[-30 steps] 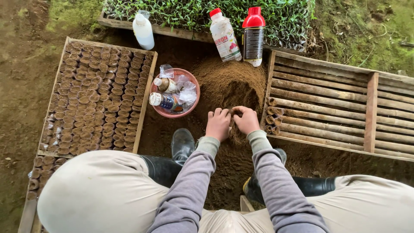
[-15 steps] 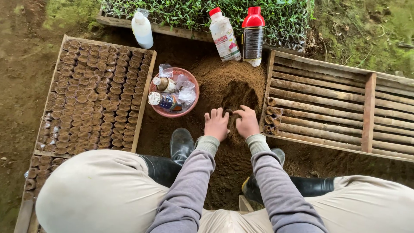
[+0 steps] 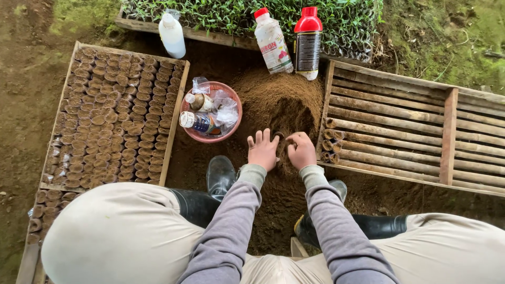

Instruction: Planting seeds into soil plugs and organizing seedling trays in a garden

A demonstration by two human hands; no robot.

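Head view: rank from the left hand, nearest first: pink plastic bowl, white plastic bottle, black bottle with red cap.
From the left hand:
1. Pink plastic bowl, just to its left.
2. Black bottle with red cap, ahead and right.
3. White plastic bottle, ahead, far left.

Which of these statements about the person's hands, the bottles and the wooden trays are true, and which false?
1. Both hands, left hand and right hand, are at the brown soil heap. True.
2. The left-side wooden tray is empty. False: it is packed with small soil-filled pots.
3. The round pink bowl holds small bottles and plastic bags. True.
4. The dark bottle with a red cap lies flat. False: it stands upright.
5. The right-side slatted wooden tray is full of pots. False: only a few sit at its left end.
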